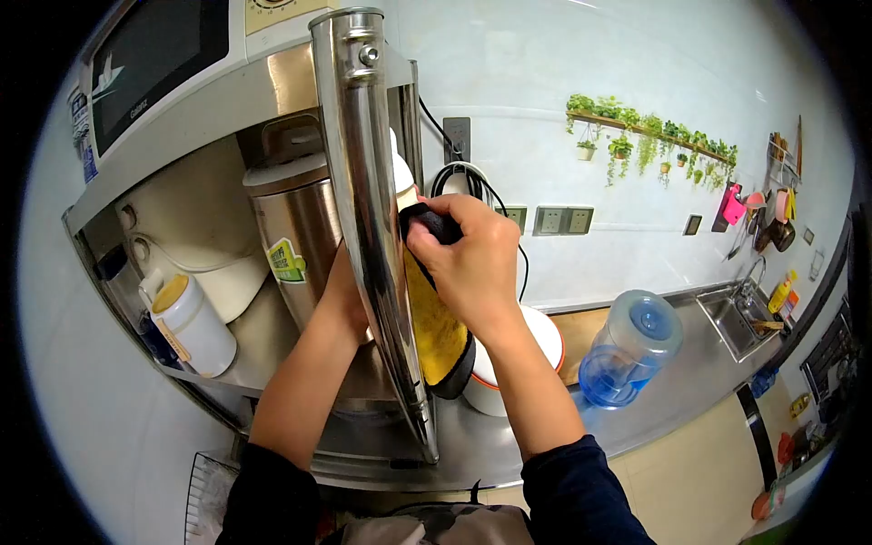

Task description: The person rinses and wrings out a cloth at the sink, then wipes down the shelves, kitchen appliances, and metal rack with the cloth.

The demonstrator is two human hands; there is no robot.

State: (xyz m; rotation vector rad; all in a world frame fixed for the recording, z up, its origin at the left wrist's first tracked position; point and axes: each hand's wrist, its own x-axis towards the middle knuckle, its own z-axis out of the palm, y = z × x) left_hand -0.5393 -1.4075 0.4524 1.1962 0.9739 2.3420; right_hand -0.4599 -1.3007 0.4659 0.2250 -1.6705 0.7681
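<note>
My right hand [472, 259] is closed, thumb against fingers, on the black edge of a yellow cloth [438, 331] with dark trim. The cloth hangs down just right of a shiny metal shelf post [368, 209]. My left hand [343, 295] reaches in behind that post; only its wrist side shows, and the fingers are hidden. A white object [402, 173], partly covered by the post, stands just above my right hand. Left of my left wrist is a brushed-metal canister [304, 222] with a green label.
A microwave [163, 68] sits on the upper shelf; a white jug [191, 322] is below. Behind my right forearm stands a white bucket [536, 341] with an orange rim. Further right are a blue water bottle [631, 350] and a sink [727, 322]. A black cable [525, 263] hangs nearby.
</note>
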